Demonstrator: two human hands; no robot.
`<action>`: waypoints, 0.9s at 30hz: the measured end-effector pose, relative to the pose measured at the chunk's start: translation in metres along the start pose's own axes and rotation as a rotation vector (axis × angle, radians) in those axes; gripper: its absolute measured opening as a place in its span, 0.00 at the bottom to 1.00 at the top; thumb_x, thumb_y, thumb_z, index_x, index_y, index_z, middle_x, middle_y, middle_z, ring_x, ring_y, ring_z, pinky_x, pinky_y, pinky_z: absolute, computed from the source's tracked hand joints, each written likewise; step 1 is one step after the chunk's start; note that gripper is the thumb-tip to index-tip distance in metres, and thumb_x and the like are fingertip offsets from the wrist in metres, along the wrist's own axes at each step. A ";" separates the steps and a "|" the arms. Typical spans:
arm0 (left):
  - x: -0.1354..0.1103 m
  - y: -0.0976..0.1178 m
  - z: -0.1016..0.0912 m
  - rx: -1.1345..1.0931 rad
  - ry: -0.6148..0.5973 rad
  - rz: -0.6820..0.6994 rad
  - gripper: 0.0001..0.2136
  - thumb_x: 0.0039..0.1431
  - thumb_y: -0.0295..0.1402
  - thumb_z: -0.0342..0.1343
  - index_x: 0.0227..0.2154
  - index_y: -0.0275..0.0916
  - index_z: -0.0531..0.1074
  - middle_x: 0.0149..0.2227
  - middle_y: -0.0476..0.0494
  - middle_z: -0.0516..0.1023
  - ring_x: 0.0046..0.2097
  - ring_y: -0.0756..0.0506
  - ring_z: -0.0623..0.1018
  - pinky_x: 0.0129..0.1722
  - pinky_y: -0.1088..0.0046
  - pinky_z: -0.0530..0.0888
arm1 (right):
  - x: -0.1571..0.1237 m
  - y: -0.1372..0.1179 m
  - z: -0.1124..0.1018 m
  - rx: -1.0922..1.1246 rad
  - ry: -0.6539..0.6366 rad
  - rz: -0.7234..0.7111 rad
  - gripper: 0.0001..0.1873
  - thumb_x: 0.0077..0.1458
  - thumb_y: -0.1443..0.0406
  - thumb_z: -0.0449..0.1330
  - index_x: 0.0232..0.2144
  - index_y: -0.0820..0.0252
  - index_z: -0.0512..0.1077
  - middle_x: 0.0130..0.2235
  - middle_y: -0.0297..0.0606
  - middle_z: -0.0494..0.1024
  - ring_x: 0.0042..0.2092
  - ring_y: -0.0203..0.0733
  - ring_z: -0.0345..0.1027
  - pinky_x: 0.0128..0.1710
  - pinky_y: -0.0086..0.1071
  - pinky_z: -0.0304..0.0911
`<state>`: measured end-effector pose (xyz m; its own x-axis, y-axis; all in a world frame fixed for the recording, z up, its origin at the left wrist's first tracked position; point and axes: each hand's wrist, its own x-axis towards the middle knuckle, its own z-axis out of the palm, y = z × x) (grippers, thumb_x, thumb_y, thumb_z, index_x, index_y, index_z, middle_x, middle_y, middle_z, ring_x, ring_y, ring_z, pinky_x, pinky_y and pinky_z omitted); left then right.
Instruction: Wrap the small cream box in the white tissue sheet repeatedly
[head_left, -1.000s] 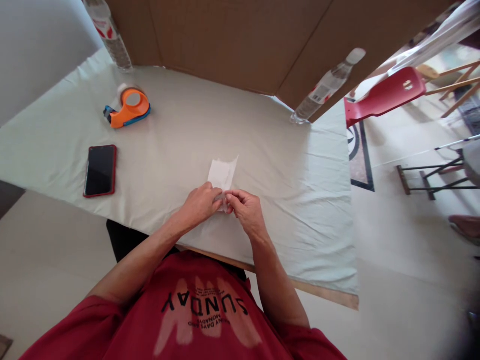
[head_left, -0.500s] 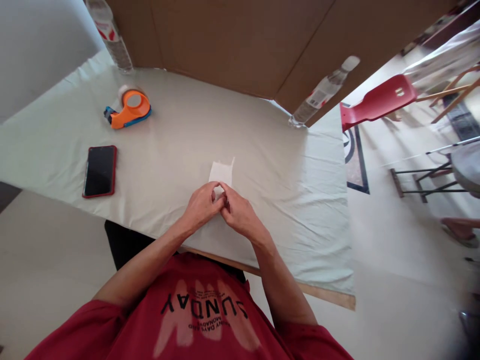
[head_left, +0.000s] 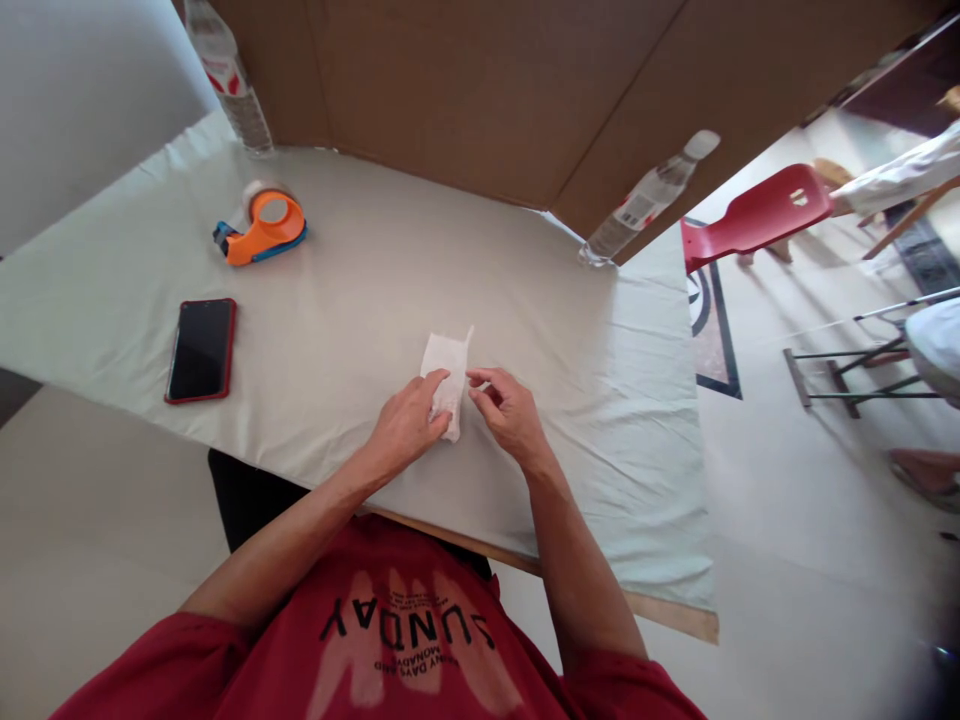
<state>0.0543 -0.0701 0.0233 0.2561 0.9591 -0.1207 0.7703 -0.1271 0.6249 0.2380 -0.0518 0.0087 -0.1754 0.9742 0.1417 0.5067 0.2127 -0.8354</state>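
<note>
A small white piece of tissue or thin paper (head_left: pixel 447 352) lies on the cloth before me, with a narrow strip sticking up at its far right corner and a crumpled near end. My left hand (head_left: pixel 405 418) rests on its left side, thumb and forefinger spread apart over it. Just right of the tissue hovers my right hand (head_left: pixel 514 415), its fingers bent, with a gap between thumb and forefinger and nothing visible in them.
An orange tape dispenser (head_left: pixel 271 228) and a phone in a red case (head_left: pixel 201 350) lie to the left. Two water bottles (head_left: pixel 238 100) (head_left: pixel 645 205) stand against a cardboard panel (head_left: pixel 465 90) at the back. A red chair (head_left: pixel 757 215) is beyond the table's right side.
My hands were together over the tissue's near end; now they are apart. My right hand has moved right, off the tissue, and its near end shows.
</note>
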 end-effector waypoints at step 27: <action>0.006 0.015 -0.017 0.275 -0.138 -0.039 0.13 0.63 0.35 0.51 0.45 0.37 0.76 0.43 0.37 0.77 0.44 0.38 0.79 0.40 0.65 0.72 | 0.075 0.018 0.019 0.251 -0.158 0.214 0.11 0.45 0.57 0.62 0.24 0.60 0.71 0.24 0.28 0.67 0.27 0.33 0.58 0.27 0.28 0.55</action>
<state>0.0581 -0.0620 0.0450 0.2855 0.9237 -0.2556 0.9056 -0.1726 0.3875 0.2177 0.0236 -0.0062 -0.2265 0.9669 -0.1178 0.3263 -0.0386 -0.9445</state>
